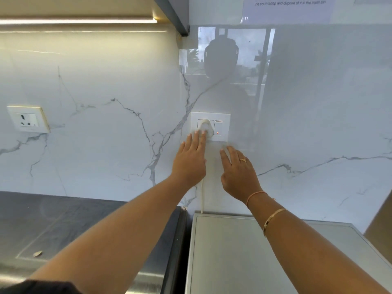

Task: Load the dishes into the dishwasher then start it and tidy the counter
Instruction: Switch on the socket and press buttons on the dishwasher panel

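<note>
The dishwasher (244, 257) sits low on your right, pushed up to the wall. You only see its flat grey top with a raised edge around it. Its inside is out of view.

A white cord (202, 196) comes up from behind the dishwasher and runs up the wall to a white plug (206, 126). The plug sits in a white switch plate (224, 117) on the marble wall (110, 145). Just right of the plug is a switch (218, 128) with a small red light on it.

Your left hand (189, 162) is flat, with its fingers straight and close together. Its fingertips reach the bottom of the plug. The plug looks blurry, so you cannot tell if the fingers press it. This hand holds nothing.

Your right hand (239, 172) is flat too, with its fingers a little spread. It is just below the switch plate, by the wall, and holds nothing. It wears a ring (243, 160), and the wrist has a pink thread (255, 197) and a gold bangle (273, 221).

The dark worktop (63, 225) is on your left, beside the dishwasher. A small pale scrap (37, 254) lies on it. Another socket (28, 119) is on the wall far to the left. A sheet of paper (288, 9) with writing is stuck high on the wall.
</note>
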A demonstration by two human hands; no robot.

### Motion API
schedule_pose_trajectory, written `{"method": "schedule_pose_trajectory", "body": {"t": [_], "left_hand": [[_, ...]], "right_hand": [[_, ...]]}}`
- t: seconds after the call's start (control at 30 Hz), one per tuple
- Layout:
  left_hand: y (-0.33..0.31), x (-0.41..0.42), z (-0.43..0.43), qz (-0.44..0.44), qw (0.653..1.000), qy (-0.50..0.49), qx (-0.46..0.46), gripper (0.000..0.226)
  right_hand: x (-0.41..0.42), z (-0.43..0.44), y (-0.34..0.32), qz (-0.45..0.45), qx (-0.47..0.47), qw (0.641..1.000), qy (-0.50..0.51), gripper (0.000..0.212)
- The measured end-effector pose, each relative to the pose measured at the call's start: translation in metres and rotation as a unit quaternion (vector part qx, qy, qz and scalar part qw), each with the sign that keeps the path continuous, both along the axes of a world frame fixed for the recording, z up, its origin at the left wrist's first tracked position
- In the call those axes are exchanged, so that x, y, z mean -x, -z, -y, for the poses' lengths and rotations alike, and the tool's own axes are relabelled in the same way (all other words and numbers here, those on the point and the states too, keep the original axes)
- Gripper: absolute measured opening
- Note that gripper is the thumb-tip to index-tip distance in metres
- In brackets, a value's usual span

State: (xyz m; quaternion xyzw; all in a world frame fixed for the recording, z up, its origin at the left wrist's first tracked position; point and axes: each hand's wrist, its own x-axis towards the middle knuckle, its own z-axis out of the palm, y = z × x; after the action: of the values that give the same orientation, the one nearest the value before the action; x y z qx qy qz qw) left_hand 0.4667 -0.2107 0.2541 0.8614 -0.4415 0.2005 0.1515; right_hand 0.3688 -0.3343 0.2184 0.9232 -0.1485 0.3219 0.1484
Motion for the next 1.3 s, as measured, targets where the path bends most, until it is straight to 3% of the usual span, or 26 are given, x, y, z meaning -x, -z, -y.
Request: {"method": "schedule_pose_trajectory", "body": {"t": [0.27, 0.57, 0.73, 1.1, 1.23, 1.3], "left_hand": [[0.029, 0.073, -0.057, -0.092, 0.995, 0.026, 0.002, 0.066], [0.058, 0.167, -0.105, -0.170, 0.981, 0.064, 0.068, 0.060], [0.090, 0.221, -0.134, -0.273, 0.956, 0.074, 0.076, 0.055], [0.205, 0.316, -0.223, -0.361, 0.932, 0.030, 0.022, 0.037], [0.245, 0.351, -0.247, -0.337, 0.937, 0.033, -0.082, 0.039], [0.257, 0.360, -0.256, -0.308, 0.946, 0.047, -0.091, 0.042]], "right_hand": [[0.068, -0.056, 0.008, 0.027, -0.038, 0.999, 0.003, 0.061], [0.150, -0.128, 0.037, 0.041, -0.074, 0.996, 0.005, 0.063], [0.188, -0.159, 0.070, 0.010, -0.108, 0.994, -0.004, 0.060], [0.300, -0.224, 0.160, -0.070, -0.229, 0.968, -0.070, 0.050], [0.343, -0.256, 0.194, -0.098, -0.268, 0.953, -0.103, 0.046], [0.358, -0.267, 0.210, -0.100, -0.284, 0.947, -0.112, 0.046]]}}
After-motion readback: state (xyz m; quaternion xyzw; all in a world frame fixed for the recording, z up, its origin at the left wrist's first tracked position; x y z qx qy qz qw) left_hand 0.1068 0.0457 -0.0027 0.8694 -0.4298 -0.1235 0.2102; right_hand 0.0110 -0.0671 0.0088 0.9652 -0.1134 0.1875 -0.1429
